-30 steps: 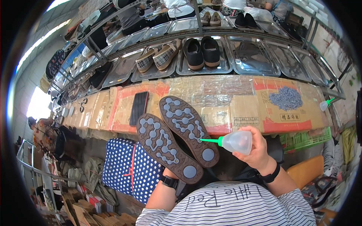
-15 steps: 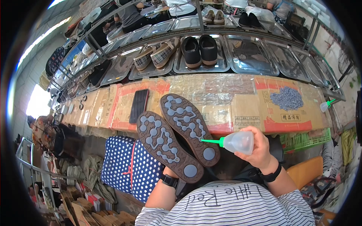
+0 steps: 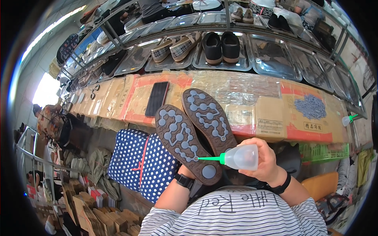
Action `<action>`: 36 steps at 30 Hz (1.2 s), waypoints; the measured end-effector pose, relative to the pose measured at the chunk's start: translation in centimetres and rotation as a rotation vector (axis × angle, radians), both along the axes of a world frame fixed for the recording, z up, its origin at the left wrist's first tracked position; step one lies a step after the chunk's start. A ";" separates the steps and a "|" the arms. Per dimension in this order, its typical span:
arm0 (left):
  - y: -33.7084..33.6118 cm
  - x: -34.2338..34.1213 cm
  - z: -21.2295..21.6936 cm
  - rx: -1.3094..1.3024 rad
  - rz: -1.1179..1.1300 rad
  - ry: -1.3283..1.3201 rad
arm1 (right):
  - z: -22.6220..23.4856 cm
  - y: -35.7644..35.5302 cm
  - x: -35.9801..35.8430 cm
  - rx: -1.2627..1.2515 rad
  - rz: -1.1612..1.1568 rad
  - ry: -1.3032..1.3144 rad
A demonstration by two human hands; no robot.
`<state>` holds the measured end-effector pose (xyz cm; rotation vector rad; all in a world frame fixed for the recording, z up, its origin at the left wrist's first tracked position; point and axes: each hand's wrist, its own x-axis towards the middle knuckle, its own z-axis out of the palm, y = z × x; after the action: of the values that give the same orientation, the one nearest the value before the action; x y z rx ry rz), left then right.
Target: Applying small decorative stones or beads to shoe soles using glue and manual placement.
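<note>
Two shoes face me sole up, with brown soles carrying raised blue-grey dots and links: a left shoe and a right shoe partly behind it. My left hand grips the pair from beneath; its fingers are hidden by the soles. In my right hand is a translucent squeeze bottle with a long green nozzle, fingers wrapped round its body. The nozzle's tip touches, or almost touches, a small ringed dot on the left shoe's sole, just above the large round heel disc.
Ahead lies a cardboard-covered bench with a phone, a heap of blue-grey bits and another green-tipped bottle. Behind it, metal trays carry shoes, including a black pair. A dotted blue bundle lies left of the shoes.
The nozzle has moved from the right shoe's sole to the lower part of the left shoe's sole. The whole view has shifted, so the bench and trays appear further right and slightly higher.
</note>
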<state>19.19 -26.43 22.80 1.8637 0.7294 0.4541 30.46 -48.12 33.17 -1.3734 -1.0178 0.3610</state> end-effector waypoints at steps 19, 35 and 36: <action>1.9 1.4 -2.8 0.199 -0.088 0.157 | 0.1 0.7 0.7 -0.043 0.107 0.459; 6.8 -6.0 -13.0 0.352 -0.544 0.072 | -1.8 -7.6 10.2 -0.170 -0.906 -0.373; 6.9 -5.9 -12.4 0.363 -0.554 0.071 | -2.4 -9.4 11.4 -0.302 -1.029 -0.500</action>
<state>13.25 -19.57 10.44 2.3250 0.1529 0.1650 41.82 -57.49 30.81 -2.1209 -0.5201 -0.6480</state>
